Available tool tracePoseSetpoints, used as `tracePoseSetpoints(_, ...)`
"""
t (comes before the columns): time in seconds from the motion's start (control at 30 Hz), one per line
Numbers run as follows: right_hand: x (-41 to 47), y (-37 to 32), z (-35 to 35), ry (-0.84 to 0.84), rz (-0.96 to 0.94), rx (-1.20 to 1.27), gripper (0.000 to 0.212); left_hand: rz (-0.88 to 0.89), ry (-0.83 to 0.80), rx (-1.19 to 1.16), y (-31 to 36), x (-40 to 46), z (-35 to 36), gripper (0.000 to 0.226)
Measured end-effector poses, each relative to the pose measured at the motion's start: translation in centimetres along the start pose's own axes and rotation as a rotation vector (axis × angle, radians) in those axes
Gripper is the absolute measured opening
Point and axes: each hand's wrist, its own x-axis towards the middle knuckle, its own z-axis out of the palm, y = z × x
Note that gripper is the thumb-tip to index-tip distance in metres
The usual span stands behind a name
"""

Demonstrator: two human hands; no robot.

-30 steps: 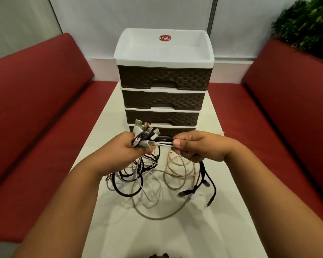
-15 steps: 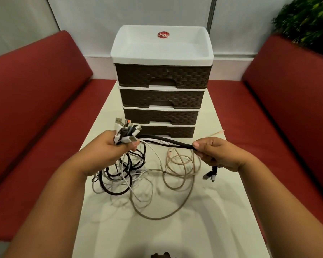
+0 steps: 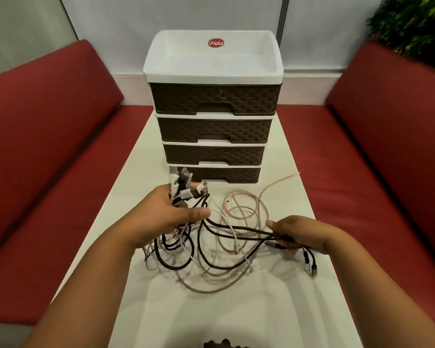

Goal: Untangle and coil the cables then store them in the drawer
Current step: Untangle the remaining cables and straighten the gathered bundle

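My left hand [image 3: 167, 216] grips a bunch of cable ends [image 3: 183, 188], their plugs sticking up above my fingers. From it a tangle of black, white and beige cables [image 3: 186, 257] hangs onto the white table [image 3: 236, 317]. My right hand [image 3: 301, 236] is closed on a black cable [image 3: 239, 228] that runs across to my left hand; its plug end [image 3: 309, 266] dangles below my right hand. A pink cable [image 3: 246, 209] lies in loose loops behind. The drawer unit [image 3: 214, 121] stands at the table's far end, all its brown drawers closed.
Red sofa cushions [image 3: 48, 146] flank the narrow table on both sides. A green plant [image 3: 412, 23] sits at the back right. A small dark object [image 3: 221, 344] shows at the bottom edge of the view.
My right hand has slid along the black cable, down and to the right, pulling it out from the bundle. My left hand has stayed on the cable ends.
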Motion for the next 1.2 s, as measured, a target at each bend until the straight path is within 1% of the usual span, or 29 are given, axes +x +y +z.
tracePoseSetpoints(0.07,0.8,0.7,0.2,0.062,0.02,-0.064,0.045,0.044,0.038,-0.121,0.1,0.0,-0.3,0.054)
tracePoseSetpoints(0.1,1.1,1.1,0.2,0.075,0.023,-0.11,0.045,0.057,0.061,-0.173,0.1,0.0,-0.5,0.05)
tracePoseSetpoints(0.17,1.6,1.8,0.2,0.111,0.023,-0.206,0.044,0.073,0.107,-0.265,0.1,0.0,-0.8,0.035)
tracePoseSetpoints(0.23,1.9,2.2,-0.1,0.143,0.023,-0.187,0.039,0.072,0.157,-0.304,0.2,0.1,-1.1,0.022)
tracePoseSetpoints(0.27,2.1,2.1,-0.3,0.162,0.027,-0.152,0.037,0.059,0.186,-0.306,0.3,0.1,-1.2,0.021)
tracePoseSetpoints(0.3,2.4,2.1,-0.6,0.191,0.027,-0.164,0.037,0.051,0.212,-0.312,0.3,0.2,-1.3,0.024)
tracePoseSetpoints(0.37,3.1,1.8,-1.4,0.279,0.032,-0.283,0.041,0.034,0.267,-0.353,0.6,0.3,-1.3,0.03)
tracePoseSetpoints(0.4,3.6,1.6,-1.8,0.321,0.035,-0.306,0.041,0.026,0.293,-0.39,0.6,0.4,-1.3,0.033)
tracePoseSetpoints(0.5,5.1,0.6,-2.6,0.397,0.063,-0.305,0.035,0.004,0.33,-0.482,0.6,0.9,-1.3,0.041)
tracePoseSetpoints(0.63,7.6,-0.8,-2.7,0.527,0.092,-0.225,0.031,-0.041,0.325,-0.567,0.8,1.4,-1.3,0.047)
tracePoseSetpoints(0.73,9.5,-0.9,-2.4,0.633,0.123,-0.274,0.02,-0.06,0.302,-0.676,1.7,1.1,-1.9,0.048)
tracePoseSetpoints(0.9,11.4,-0.6,-3.0,0.81,0.168,-0.09,0.023,-0.027,0.345,-0.704,3.7,0.7,-3.7,0.046)
tracePoseSetpoints(0.97,12.2,-0.6,-3.3,0.818,0.199,-0.086,0.032,-0.024,0.371,-0.711,3.9,1.0,-3.8,0.045)
tracePoseSetpoints(1.07,13.3,-1.3,-3.8,0.776,0.267,-0.166,0.046,-0.049,0.388,-0.714,3.6,1.8,-3.6,0.041)
tracePoseSetpoints(1.13,13.7,-1.8,-3.7,0.768,0.293,-0.187,0.044,-0.069,0.383,-0.712,3.3,2.2,-3.4,0.04)
tracePoseSetpoints(1.2,14.0,-2.1,-3.4,0.792,0.299,-0.189,0.033,-0.087,0.371,-0.702,3.1,2.7,-3.1,0.04)
